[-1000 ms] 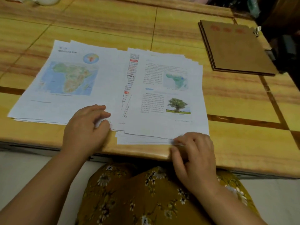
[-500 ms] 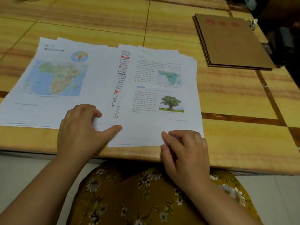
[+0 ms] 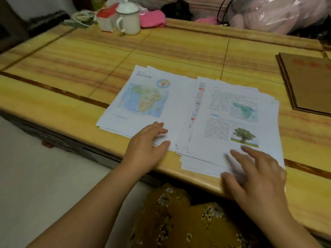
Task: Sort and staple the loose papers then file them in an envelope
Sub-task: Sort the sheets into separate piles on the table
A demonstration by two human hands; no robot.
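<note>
Two piles of loose printed papers lie side by side near the table's front edge. The left pile (image 3: 143,101) shows a map of Africa on top. The right pile (image 3: 232,119) shows text, a small map and a tree picture, and its sheets are fanned unevenly. My left hand (image 3: 148,145) rests flat on the left pile's near right corner, fingers apart. My right hand (image 3: 254,174) hovers with spread fingers over the right pile's near right corner, blurred, holding nothing. Brown envelopes (image 3: 308,83) lie stacked at the right edge. No stapler is in view.
The yellow wood-grain table (image 3: 125,65) stretches behind the papers. A white lidded mug (image 3: 128,18), a small box, pink cloth (image 3: 152,19) and a plastic-wrapped bundle (image 3: 279,13) sit along the far edge. My lap in floral fabric (image 3: 179,221) is below the front edge.
The view has swung left and up, showing the table's far edge. My right hand has lifted off the right pile's corner with fingers spread. My left hand has flattened on the left pile.
</note>
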